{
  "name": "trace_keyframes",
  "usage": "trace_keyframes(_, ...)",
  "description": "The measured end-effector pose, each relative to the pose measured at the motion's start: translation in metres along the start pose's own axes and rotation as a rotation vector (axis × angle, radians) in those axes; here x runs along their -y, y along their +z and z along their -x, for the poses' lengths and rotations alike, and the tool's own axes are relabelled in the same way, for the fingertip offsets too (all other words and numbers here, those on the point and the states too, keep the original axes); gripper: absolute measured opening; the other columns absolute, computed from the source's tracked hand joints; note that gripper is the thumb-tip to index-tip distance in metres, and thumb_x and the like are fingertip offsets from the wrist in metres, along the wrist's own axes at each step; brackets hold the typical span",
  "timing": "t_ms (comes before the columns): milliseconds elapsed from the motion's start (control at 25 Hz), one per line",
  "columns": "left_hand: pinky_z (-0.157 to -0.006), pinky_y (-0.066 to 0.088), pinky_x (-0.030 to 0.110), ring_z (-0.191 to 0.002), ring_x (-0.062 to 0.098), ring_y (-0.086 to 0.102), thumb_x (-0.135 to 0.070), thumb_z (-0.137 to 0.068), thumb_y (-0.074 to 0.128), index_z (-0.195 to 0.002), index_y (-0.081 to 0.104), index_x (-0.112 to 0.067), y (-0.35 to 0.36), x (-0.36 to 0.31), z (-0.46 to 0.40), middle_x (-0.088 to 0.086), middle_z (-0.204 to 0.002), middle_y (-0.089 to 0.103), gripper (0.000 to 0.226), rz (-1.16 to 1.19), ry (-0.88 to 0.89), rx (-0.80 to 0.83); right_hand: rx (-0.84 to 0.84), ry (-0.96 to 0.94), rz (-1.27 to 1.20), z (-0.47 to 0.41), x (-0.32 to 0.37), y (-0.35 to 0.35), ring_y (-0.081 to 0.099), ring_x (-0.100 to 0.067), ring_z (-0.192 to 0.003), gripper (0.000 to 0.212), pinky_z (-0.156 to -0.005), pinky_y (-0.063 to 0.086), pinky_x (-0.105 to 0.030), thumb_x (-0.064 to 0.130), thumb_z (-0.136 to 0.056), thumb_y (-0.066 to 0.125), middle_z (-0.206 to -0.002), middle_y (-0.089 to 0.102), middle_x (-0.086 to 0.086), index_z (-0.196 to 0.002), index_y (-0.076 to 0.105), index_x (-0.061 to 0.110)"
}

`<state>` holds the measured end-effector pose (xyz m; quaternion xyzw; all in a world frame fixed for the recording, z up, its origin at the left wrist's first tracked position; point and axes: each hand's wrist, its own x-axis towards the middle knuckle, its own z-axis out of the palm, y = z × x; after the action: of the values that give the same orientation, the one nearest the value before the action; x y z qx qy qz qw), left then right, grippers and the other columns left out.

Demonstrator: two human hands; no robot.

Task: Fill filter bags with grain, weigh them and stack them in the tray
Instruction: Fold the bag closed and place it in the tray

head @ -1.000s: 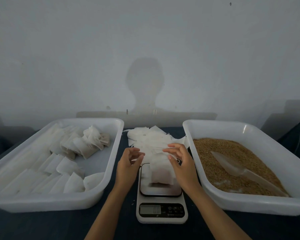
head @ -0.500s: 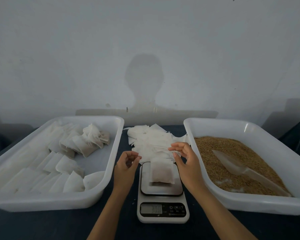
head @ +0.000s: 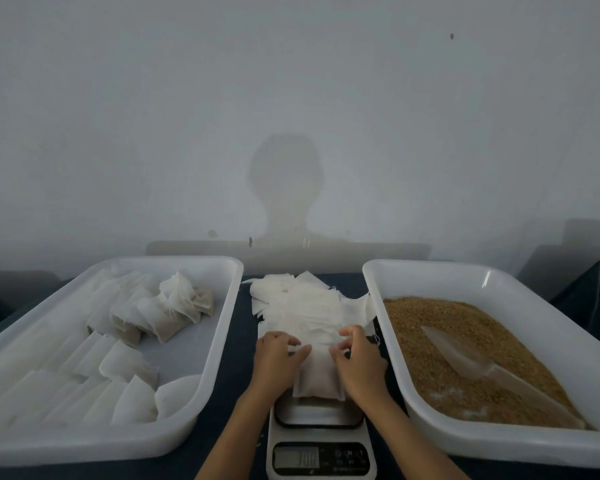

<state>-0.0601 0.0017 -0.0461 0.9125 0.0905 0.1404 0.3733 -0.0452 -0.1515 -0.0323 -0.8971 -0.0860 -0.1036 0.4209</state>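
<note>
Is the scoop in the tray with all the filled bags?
No, the clear scoop lies on the brown grain in the right tray, while the filled bags are in the left tray.

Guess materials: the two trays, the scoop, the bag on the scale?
Trays: likely white plastic, smooth, semi-gloss; rounded moulded rims with glints.
Scoop: probably clear plastic; grain shows dimly through it.
Bag: thin matte white mesh or paper, hard to say which; brown fill shows through, and it creases softly.
</note>
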Motion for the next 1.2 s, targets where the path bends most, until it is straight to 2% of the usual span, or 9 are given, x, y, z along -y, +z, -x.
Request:
trace_keyframes(160, -0.082, 0.041, 0.013, -0.101, 0.007, 0.051, -0.035, -0.085, 0.067, -0.099, 0.060, -0.023, 0.002, -0.012, 0.004, -0.005, -0.112, 0.054, 0.020, 0.060, 0.015, -0.013, -0.028, -0.019, -0.003, 0.003, 0.008, 0.001, 0.061, -0.011, -0.097, 0.021, -0.091, 0.046, -0.029, 0.017, -0.088, 0.065, -0.097, 0.064, 0.006, -0.106, 0.056, 0.022)
trace_keyframes(320, -0.066, 0.039, 0.008, -0.080, 0.003, 0.055, -0.028, -0.088, 0.064, -0.082, 0.051, -0.035, -0.020, -0.035, 0.018, -0.017, -0.082, 0.058, 0.016, 0.128, 0.178, -0.105, -0.114, -0.163, -0.267, 0.016, 0.024, -0.015, 0.059, -0.008, -0.090, 0.020, -0.083, 0.047, -0.017, 0.007, -0.088, 0.064, -0.092, 0.062, 0.008, -0.095, 0.057, 0.024)
trace_keyframes(440, -0.063, 0.041, 0.011, -0.071, 0.002, 0.056, -0.027, -0.090, 0.061, -0.079, 0.049, -0.036, -0.039, -0.062, 0.027, -0.016, -0.074, 0.058, 0.019, 0.143, 0.313, -0.148, -0.118, -0.203, -0.536, 0.025, 0.034, -0.036, 0.062, -0.008, -0.089, 0.030, -0.077, 0.050, -0.016, 0.007, -0.086, 0.066, -0.095, 0.062, 0.000, -0.107, 0.053, 0.023)
trace_keyframes(640, -0.068, 0.048, 0.020, -0.074, 0.002, 0.056, -0.018, -0.089, 0.063, -0.076, 0.052, -0.035, -0.046, -0.126, 0.029, -0.021, -0.076, 0.061, 0.024, 0.406, 0.424, -0.166, 0.097, 0.035, -0.935, 0.028, 0.038, -0.079, 0.064, -0.018, -0.101, 0.068, -0.076, 0.057, -0.030, 0.008, -0.064, 0.077, -0.112, 0.062, -0.002, -0.122, 0.045, 0.021)
trace_keyframes(760, -0.063, 0.043, 0.018, -0.068, 0.001, 0.052, -0.014, -0.087, 0.064, -0.077, 0.053, -0.032, -0.027, -0.160, 0.027, -0.020, -0.074, 0.059, 0.024, 0.561, 0.437, -0.144, 0.197, 0.158, -1.021, 0.028, 0.025, -0.114, 0.072, -0.028, -0.080, 0.057, -0.054, 0.057, -0.032, 0.007, -0.056, 0.076, -0.094, 0.074, -0.010, -0.109, 0.059, 0.014)
trace_keyframes(920, -0.064, 0.042, 0.017, -0.074, 0.001, 0.054, -0.020, -0.089, 0.062, -0.088, 0.051, -0.038, 0.010, -0.190, 0.031, -0.025, -0.077, 0.057, 0.022, 0.626, 0.433, -0.061, 0.190, 0.177, -0.568, 0.019, -0.012, -0.173, 0.067, -0.024, -0.054, 0.044, -0.043, 0.051, -0.028, 0.007, -0.054, 0.083, -0.073, 0.074, -0.009, -0.094, 0.066, 0.009)
trace_keyframes(1040, -0.069, 0.042, 0.015, -0.080, -0.006, 0.053, -0.028, -0.090, 0.060, -0.089, 0.058, -0.032, 0.035, -0.197, 0.033, -0.025, -0.082, 0.059, 0.005, 0.507, 0.484, 0.066, 0.257, 0.113, -0.184, 0.011, -0.039, -0.205, 0.070, -0.015, -0.068, 0.044, -0.060, 0.055, -0.027, 0.012, -0.056, 0.089, -0.077, 0.075, -0.003, -0.094, 0.067, 0.016)
trace_keyframes(1120, -0.067, 0.037, 0.006, -0.078, -0.011, 0.051, -0.035, -0.089, 0.059, -0.092, 0.062, -0.028, 0.050, -0.196, 0.032, -0.021, -0.087, 0.062, 0.008, 0.413, 0.503, 0.105, 0.284, 0.081, 0.007, 0.005, -0.053, -0.216, 0.068, -0.012, -0.079, 0.047, -0.072, 0.054, -0.021, 0.020, -0.056, 0.092, -0.085, 0.073, -0.002, -0.096, 0.068, 0.020)
trace_keyframes(1200, -0.065, 0.035, 0.002, -0.074, -0.012, 0.050, -0.039, -0.090, 0.059, -0.094, 0.064, -0.024, 0.061, -0.194, 0.031, -0.013, -0.093, 0.066, 0.016, 0.372, 0.492, 0.142, 0.318, 0.037, 0.199, 0.001, -0.061, -0.224, 0.063, -0.004, -0.074, 0.039, -0.064, 0.046, -0.011, 0.030, -0.057, 0.091, -0.079, 0.067, 0.003, -0.086, 0.065, 0.026)
